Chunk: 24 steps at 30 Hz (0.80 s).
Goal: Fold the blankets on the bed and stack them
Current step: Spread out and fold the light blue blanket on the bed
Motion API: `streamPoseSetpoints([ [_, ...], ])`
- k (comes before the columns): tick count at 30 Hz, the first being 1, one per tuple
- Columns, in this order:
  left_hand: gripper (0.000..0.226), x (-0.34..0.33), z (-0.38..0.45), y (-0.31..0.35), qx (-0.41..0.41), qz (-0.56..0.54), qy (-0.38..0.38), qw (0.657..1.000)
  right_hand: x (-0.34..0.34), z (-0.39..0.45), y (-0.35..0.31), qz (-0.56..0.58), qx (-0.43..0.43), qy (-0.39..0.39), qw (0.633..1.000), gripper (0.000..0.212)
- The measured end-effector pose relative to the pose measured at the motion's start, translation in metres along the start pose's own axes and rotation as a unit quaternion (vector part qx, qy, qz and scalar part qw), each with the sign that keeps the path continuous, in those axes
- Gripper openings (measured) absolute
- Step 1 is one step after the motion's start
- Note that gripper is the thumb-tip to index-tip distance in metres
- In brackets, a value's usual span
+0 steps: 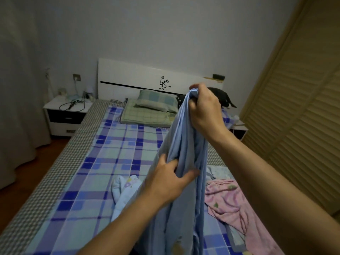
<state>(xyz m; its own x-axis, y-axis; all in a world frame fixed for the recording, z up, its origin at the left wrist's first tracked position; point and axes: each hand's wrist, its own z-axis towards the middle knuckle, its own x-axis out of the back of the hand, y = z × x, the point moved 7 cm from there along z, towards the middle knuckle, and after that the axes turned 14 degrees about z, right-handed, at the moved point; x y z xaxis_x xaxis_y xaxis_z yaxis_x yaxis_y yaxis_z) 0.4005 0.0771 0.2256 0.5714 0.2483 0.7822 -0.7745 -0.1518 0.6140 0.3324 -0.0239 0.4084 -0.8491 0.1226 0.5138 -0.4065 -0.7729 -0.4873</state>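
Your left hand point(170, 178) pinches the blue blanket point(184, 144) at its middle, and your right hand point(204, 109) clenches its top edge, so it hangs bunched over the bed point(103, 162). Without finding the corners, the fold may come out crooked — the hanging end could also drag the pink blanket point(230, 203) lying beside it.

The right hand point(204, 109) is raised high, arm stretched forward and bare to the elbow, its fingers point(195, 104) curled tight round a bunched top edge of the blue blanket point(184, 144). Lower down, the left hand point(169, 181) reaches in from below, thumb and fingers pinching a fold.
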Motion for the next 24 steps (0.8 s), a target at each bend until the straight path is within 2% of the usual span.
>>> streamPoseSetpoints([
  [4,0.049,-0.033,-0.007,-0.008,0.008,0.064,-0.017,0.998,0.011,0.006,0.007,-0.034,-0.014,0.062,0.997,0.016],
  [7,0.038,-0.058,-0.021,-0.016,0.039,-0.014,0.005,0.999,0.015,0.012,0.009,-0.049,-0.022,0.077,0.996,0.014],
  [9,0.039,-0.046,-0.033,-0.015,-0.011,-0.044,0.081,0.996,0.022,0.019,0.019,-0.047,-0.035,0.083,0.995,0.017],
  [11,0.039,0.001,-0.040,-0.014,-0.087,-0.043,0.190,0.977,0.038,0.032,0.038,-0.008,-0.065,0.108,0.992,0.027],
  [13,0.036,0.063,-0.034,-0.006,-0.163,-0.005,0.251,0.954,0.055,0.048,0.054,0.063,-0.086,0.144,0.984,0.034],
  [15,0.034,0.112,-0.023,0.013,-0.237,0.069,0.258,0.934,0.071,0.067,0.054,0.152,-0.081,0.182,0.968,0.035],
  [17,0.019,0.126,-0.022,0.038,-0.265,0.154,0.209,0.929,0.088,0.083,0.049,0.231,-0.074,0.251,0.937,0.035],
  [18,0.011,0.121,-0.025,0.044,-0.257,0.186,0.181,0.931,0.094,0.088,0.046,0.254,-0.074,0.282,0.922,0.036],
  [19,0.022,0.113,-0.028,0.047,-0.236,0.196,0.156,0.939,0.097,0.093,0.045,0.265,-0.071,0.293,0.916,0.037],
  [21,0.037,0.096,-0.020,0.033,-0.178,0.194,0.117,0.957,0.091,0.100,0.038,0.241,-0.054,0.260,0.934,0.040],
  [24,0.025,0.116,0.013,-0.016,-0.045,0.206,0.176,0.962,0.071,0.094,0.051,0.191,-0.081,0.204,0.957,0.038],
])
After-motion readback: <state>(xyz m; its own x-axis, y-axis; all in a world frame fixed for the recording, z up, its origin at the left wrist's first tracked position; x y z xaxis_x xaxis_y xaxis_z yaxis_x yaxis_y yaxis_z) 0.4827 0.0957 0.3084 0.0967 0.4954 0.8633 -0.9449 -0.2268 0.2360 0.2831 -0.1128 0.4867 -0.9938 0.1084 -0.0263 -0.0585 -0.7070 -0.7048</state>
